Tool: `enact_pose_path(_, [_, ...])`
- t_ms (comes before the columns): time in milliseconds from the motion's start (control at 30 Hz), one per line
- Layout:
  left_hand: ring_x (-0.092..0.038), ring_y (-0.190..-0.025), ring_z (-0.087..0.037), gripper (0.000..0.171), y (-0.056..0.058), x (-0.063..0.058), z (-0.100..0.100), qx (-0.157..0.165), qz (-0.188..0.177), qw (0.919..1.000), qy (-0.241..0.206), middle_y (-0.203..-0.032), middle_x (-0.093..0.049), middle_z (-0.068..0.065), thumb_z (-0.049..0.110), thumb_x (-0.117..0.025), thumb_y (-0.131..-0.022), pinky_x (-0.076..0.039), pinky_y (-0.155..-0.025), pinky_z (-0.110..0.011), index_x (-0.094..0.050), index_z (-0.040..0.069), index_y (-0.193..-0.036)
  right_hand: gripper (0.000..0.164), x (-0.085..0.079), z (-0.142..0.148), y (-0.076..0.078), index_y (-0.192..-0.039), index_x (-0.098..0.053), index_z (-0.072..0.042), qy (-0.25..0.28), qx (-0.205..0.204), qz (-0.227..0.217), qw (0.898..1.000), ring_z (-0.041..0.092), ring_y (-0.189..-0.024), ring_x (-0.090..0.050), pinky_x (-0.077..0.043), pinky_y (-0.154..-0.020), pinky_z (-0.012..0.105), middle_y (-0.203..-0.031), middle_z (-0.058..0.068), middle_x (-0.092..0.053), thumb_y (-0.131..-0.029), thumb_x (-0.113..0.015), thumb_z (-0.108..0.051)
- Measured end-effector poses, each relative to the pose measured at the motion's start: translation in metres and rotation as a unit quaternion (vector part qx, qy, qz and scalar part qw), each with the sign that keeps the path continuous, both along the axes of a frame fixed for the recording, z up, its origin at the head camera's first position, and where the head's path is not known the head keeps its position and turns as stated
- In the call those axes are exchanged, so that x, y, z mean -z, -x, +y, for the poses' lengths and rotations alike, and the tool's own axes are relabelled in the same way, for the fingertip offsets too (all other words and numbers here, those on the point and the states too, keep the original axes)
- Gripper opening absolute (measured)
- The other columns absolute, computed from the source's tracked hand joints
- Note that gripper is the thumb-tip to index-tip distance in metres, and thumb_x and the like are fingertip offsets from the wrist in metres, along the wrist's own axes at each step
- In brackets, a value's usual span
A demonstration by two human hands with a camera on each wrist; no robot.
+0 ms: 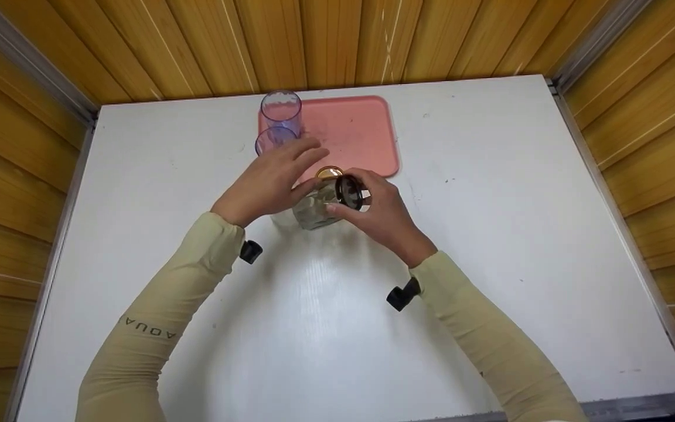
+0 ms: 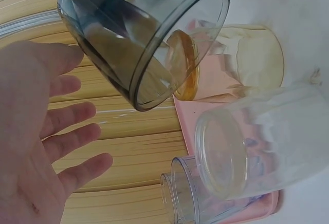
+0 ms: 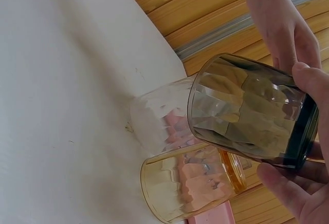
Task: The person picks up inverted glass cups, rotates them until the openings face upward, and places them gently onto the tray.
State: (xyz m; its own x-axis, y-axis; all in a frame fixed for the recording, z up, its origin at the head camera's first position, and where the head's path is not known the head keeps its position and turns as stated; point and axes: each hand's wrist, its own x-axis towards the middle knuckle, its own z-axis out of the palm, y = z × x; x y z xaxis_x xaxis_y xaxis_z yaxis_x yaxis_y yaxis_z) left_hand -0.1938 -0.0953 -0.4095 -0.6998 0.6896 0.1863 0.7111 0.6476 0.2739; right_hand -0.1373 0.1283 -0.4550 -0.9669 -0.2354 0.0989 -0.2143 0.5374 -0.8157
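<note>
My right hand (image 1: pixel 387 214) grips a smoky grey faceted cup (image 3: pixel 247 106) near its thick base. The cup is tilted, its mouth pointing down and to the left. Beside it, my left hand (image 1: pixel 270 181) has its fingers spread; in the left wrist view its thumb lies near the cup's wall, and I cannot tell whether it touches. An amber cup (image 3: pixel 177 183) stands upside down on the table, base up, just beyond the grey one. Next to it is a clear cup (image 2: pixel 288 142), also upside down.
A pink tray (image 1: pixel 355 129) lies at the back of the white table (image 1: pixel 490 234). Two bluish clear cups, one at the far left corner (image 1: pixel 282 108) and another (image 1: pixel 273 138) nearer, stand upright at the tray's left side. Wood-panelled walls (image 1: pixel 331 47) border the table.
</note>
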Motion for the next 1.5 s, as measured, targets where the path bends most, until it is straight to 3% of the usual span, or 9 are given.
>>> enact_pose_path(333, [-0.046, -0.136, -0.027, 0.05, -0.001, 0.002, -0.001, 0.01, 0.013, 0.9998, -0.006, -0.147, -0.047, -0.008, 0.038, -0.053, -0.098, -0.039, -0.113, -0.047, -0.047, 0.015, -0.142, 0.07, 0.0, 0.002, 0.001, -0.134, -0.05, -0.02, 0.023, 0.021, -0.005, 1.0, 0.01, -0.113, -0.054, -0.056, -0.086, 0.034, -0.127, -0.006, -0.056, -0.079, -0.07, -0.057])
enact_pose_path(633, [-0.045, -0.137, -0.028, 0.052, -0.003, 0.002, -0.002, 0.001, -0.012, 0.9999, 0.003, -0.149, -0.044, -0.008, 0.043, -0.049, -0.099, -0.036, -0.114, -0.049, -0.043, 0.019, -0.145, 0.069, -0.001, 0.004, 0.0, -0.136, -0.048, -0.025, 0.023, 0.033, 0.005, 0.999, 0.011, -0.117, -0.051, -0.054, -0.089, 0.041, -0.133, -0.008, -0.053, -0.08, -0.068, -0.06])
enact_pose_path(900, [-0.044, -0.137, -0.027, 0.053, -0.005, 0.001, -0.002, 0.001, -0.014, 0.9999, 0.0, -0.15, -0.043, -0.006, 0.044, -0.047, -0.1, -0.036, -0.114, -0.048, -0.042, 0.018, -0.146, 0.068, -0.002, 0.006, 0.002, -0.135, -0.049, -0.022, 0.023, 0.042, 0.02, 0.999, 0.011, -0.116, -0.053, -0.054, -0.089, 0.035, -0.128, -0.005, -0.056, -0.081, -0.068, -0.058])
enact_pose_path(1500, [-0.041, -0.139, -0.026, 0.058, -0.012, 0.002, -0.002, -0.002, -0.034, 0.9994, -0.008, -0.151, -0.042, -0.004, 0.05, -0.049, -0.097, -0.034, -0.116, -0.048, -0.041, 0.021, -0.147, 0.064, -0.003, 0.011, 0.001, -0.135, -0.049, -0.019, 0.055, 0.044, 0.043, 0.997, 0.012, -0.11, -0.057, -0.056, -0.087, 0.035, -0.12, 0.0, -0.059, -0.083, -0.07, -0.05])
